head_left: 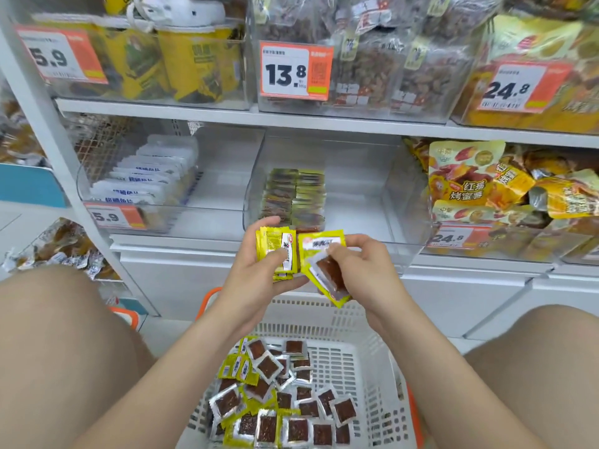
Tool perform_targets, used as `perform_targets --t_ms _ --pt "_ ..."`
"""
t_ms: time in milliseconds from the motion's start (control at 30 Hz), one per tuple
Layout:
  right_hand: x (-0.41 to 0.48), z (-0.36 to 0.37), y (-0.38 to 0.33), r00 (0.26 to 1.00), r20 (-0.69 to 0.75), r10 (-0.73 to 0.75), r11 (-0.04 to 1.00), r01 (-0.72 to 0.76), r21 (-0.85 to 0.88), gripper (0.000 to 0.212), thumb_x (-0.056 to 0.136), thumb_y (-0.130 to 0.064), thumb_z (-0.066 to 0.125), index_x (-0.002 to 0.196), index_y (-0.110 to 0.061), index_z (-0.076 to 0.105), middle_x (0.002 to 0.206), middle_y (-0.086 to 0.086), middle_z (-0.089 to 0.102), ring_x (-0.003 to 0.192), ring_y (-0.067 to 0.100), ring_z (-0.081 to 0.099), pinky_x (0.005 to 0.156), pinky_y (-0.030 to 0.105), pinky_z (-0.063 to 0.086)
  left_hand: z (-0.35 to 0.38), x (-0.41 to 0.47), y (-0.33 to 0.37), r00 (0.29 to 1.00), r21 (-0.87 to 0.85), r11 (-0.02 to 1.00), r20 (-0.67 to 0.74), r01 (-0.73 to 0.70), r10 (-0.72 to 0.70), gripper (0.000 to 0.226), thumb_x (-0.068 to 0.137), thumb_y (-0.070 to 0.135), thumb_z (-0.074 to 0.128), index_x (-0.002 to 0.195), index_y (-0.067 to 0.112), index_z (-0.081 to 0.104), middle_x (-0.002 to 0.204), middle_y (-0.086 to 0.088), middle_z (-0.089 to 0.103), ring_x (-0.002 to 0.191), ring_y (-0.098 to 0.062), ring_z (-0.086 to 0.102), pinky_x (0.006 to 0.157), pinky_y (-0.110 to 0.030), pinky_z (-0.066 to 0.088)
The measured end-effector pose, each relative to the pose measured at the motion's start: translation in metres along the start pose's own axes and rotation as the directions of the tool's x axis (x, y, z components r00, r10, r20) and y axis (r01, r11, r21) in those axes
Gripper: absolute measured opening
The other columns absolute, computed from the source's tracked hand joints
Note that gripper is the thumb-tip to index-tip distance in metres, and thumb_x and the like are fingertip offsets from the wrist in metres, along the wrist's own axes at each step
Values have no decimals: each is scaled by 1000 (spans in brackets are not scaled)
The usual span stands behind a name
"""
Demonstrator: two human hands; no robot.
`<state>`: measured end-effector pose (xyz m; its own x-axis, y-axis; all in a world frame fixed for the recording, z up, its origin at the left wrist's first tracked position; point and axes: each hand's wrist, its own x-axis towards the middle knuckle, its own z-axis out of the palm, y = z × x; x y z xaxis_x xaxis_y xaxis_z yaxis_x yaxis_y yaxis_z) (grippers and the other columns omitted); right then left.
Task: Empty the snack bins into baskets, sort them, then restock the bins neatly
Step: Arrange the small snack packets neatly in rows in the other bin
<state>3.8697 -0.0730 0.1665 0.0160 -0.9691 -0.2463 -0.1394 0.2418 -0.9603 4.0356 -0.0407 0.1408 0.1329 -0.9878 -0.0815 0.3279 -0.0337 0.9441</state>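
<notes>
Two hands hung over the white basket [340,319]: my left hand [256,280] gripped a stack of yellow packets [278,249], and my right hand [366,270] pinched a few loose packets [330,277].

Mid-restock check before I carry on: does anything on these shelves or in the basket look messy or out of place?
The sweet-potato bags in the right bin lie jumbled and tilted, unlike the neat rows of yellow packets in the middle bin. Packets in the white basket are a loose, unsorted heap.
</notes>
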Motion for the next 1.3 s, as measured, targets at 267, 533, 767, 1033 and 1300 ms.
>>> perform_targets --t_ms 267,533,767,1033,1300 --pt "-11 13 0 955 182 235 931 -275 241 21 105 -21 60 89 -11 70 64 6 67 45 14 58 39 21 41 14 -6 -6 967 76 988 229 -133 113 29 111 16 44 139 16 46 113 -13 64 89 -31 62 81 -44 57" --pt "-12 3 -1 942 302 147 984 -172 56 23 99 -26 71 92 -4 69 68 9 67 53 18 58 43 23 43 4 -9 7 955 63 996 293 -69 47 32 108 26 54 140 22 55 121 -28 61 99 -34 63 88 -48 59" --pt "-7 -11 -5 973 -59 -224 974 222 -45 41 82 -12 88 116 -23 67 89 0 79 75 16 77 67 38 63 -1 -8 6 994 -55 994 -35 98 -100 22 109 21 53 129 18 61 115 -19 74 95 -37 76 70 -47 64" --pt "-14 10 16 524 305 -796 405 834 -375 32 87 5 74 109 -17 79 114 -7 76 110 7 69 97 28 54 4 -12 10 994 -188 981 104 53 -34 39 111 38 38 140 20 55 126 -13 71 106 -27 73 87 -46 62" --pt "-7 -2 3 879 -73 -471 876 457 -157 19 93 -9 75 92 -26 67 88 -10 79 82 5 75 67 26 55 2 -12 18 997 -101 995 79 29 -21 30 110 28 47 138 24 57 123 -12 73 99 -30 74 78 -46 63"
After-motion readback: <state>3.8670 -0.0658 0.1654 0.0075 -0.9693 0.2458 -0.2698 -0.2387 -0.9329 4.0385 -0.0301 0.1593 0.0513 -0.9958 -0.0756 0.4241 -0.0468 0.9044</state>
